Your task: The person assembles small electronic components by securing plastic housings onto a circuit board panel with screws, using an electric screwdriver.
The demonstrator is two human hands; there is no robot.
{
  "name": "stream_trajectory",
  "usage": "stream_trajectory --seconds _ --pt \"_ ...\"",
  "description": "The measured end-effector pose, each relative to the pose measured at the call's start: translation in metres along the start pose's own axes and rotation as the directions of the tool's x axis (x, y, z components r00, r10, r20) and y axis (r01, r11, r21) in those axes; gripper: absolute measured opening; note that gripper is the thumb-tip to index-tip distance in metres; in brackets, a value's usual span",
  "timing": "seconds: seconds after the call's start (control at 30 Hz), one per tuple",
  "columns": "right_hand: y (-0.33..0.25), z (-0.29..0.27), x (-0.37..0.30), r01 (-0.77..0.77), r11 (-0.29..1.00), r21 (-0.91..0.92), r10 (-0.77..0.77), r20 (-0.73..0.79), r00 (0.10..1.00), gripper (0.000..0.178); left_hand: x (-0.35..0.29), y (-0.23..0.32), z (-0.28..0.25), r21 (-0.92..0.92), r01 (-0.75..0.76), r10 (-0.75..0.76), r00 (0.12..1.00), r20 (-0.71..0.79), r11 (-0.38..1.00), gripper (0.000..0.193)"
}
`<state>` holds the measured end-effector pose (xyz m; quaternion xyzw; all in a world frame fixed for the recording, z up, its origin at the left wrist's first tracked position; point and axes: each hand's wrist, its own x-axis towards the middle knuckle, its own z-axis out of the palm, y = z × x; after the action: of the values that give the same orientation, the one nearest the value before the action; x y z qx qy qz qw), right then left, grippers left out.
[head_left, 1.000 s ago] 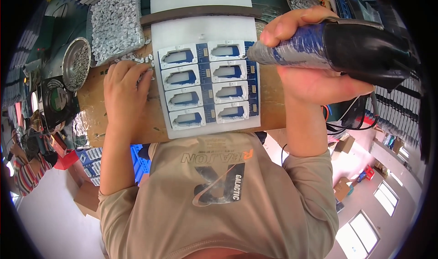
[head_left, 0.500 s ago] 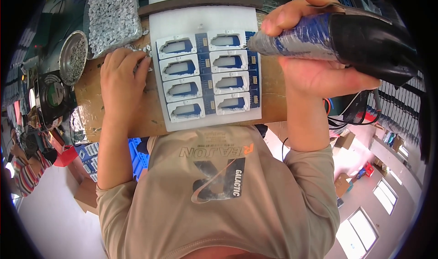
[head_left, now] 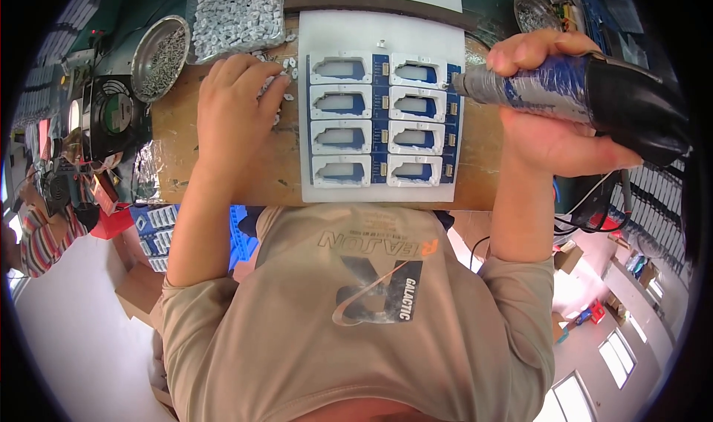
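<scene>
My right hand point(head_left: 546, 145) is wrapped around a thick power screwdriver point(head_left: 553, 93) with a taped grey-and-blue barrel and a black rear end. Its tip points left, at the right edge of the top right white plastic frame point(head_left: 418, 59). Several such frames sit in two columns on blue circuit boards point(head_left: 379, 136), which lie on a white foam sheet point(head_left: 342, 34). Left of the sheet, my left hand point(head_left: 234, 106) rests on the table with curled fingers among small white plastic pieces point(head_left: 290, 67). Whatever its fingertips pinch is hidden.
A clear tray point(head_left: 236, 21) heaped with white pieces stands behind my left hand. Left of it is a metal bowl point(head_left: 145, 71) of screws. A dark bar point(head_left: 379, 4) crosses the foam sheet. Cables point(head_left: 587, 225) hang at right. A person in striped clothing point(head_left: 46, 244) is far left.
The whole view has shifted, so the bench and both hands appear farther right. Relative to the boards, the screwdriver and my left hand hold nearly the same places.
</scene>
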<state>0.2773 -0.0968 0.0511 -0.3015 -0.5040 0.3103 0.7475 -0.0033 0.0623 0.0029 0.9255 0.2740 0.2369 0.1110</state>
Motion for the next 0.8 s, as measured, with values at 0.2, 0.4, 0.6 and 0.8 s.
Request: stream_trajectory --seconds 0.2,0.4,0.6,0.8 --pt "-0.009 0.010 0.001 0.016 0.998 -0.060 -0.015 0.020 1.000 0.116 0.015 0.017 -0.008 -0.129 -0.007 0.005 1.000 -0.014 0.992 0.011" --pt "0.000 0.004 0.002 0.048 0.998 0.040 -0.049 0.044 0.998 0.121 0.043 0.053 0.004 -0.267 -0.128 0.133 0.991 0.001 0.955 0.013" --pt "0.002 0.009 -0.003 0.040 0.999 0.020 -0.038 -0.082 0.996 0.114 0.065 0.091 0.044 -0.371 -0.276 0.329 0.940 0.088 0.887 0.017" --pt "-0.007 0.012 -0.007 0.066 0.995 0.072 -0.060 -0.081 0.995 0.118 0.064 0.117 0.067 -0.239 -0.238 0.289 0.934 0.209 0.942 0.016"
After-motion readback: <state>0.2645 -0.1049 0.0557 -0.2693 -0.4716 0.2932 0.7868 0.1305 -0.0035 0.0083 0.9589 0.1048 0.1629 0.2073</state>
